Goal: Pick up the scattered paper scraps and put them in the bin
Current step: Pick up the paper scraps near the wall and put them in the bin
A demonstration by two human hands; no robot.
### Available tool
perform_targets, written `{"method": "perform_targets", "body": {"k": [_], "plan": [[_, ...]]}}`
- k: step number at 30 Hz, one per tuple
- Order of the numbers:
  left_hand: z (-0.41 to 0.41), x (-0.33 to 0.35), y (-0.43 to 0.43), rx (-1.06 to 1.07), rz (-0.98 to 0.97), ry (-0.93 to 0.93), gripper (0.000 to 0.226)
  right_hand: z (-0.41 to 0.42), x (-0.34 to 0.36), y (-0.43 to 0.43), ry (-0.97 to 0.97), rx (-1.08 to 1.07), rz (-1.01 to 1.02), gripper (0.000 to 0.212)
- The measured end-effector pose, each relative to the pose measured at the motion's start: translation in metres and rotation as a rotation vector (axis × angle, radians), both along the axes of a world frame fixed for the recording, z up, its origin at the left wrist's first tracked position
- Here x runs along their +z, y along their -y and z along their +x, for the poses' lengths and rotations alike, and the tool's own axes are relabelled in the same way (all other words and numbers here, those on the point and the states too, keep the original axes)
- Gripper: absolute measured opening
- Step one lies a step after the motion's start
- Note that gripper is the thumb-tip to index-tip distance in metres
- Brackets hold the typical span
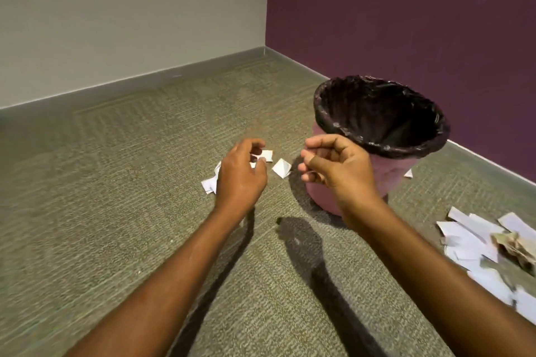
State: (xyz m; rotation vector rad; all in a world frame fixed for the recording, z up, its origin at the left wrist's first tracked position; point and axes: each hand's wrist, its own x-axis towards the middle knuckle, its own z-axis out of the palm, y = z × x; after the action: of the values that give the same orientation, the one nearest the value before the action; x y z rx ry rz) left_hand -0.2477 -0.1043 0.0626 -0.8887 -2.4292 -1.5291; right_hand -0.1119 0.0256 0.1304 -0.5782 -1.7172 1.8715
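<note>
A pink bin (388, 174) lined with a black bag (383, 116) stands on the carpet near the purple wall. Left of it lie several white paper scraps: a folded one (281, 167) between my hands and a small cluster (209, 182) partly hidden under my left hand. My left hand (240, 174) hovers low over that cluster, its thumb and fingers curled around a white scrap (266, 155). My right hand (333, 166) is in front of the bin's left side, fingers curled in, with nothing visible in it. One tiny scrap (408, 173) lies right of the bin.
A large pile of white paper strips with some crumpled brownish paper (487, 246) covers the carpet at the right edge. A beige wall (130, 9) and the purple wall (406, 9) meet in the corner behind the bin. Grey-green carpet (116, 182) stretches to the left.
</note>
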Motion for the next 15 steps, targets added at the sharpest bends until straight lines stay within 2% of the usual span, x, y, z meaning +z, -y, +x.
{"method": "perform_targets", "body": {"k": [5, 10, 12, 15], "plan": [[-0.031, -0.065, 0.045, 0.16, -0.265, 0.135, 0.037, -0.018, -0.075, 0.006, 0.295, 0.147, 0.169, 0.022], [-0.058, -0.101, 0.062, 0.193, -0.377, 0.161, 0.049, -0.023, -0.14, 0.018, 0.568, 0.348, 0.438, 0.035], [-0.07, -0.107, 0.061, 0.177, -0.43, 0.183, 0.053, -0.021, -0.16, 0.022, 0.657, 0.424, 0.627, 0.041], [-0.091, -0.114, 0.055, 0.175, -0.542, 0.222, 0.065, -0.019, -0.176, 0.026, 0.673, 0.423, 0.878, 0.032]]}}
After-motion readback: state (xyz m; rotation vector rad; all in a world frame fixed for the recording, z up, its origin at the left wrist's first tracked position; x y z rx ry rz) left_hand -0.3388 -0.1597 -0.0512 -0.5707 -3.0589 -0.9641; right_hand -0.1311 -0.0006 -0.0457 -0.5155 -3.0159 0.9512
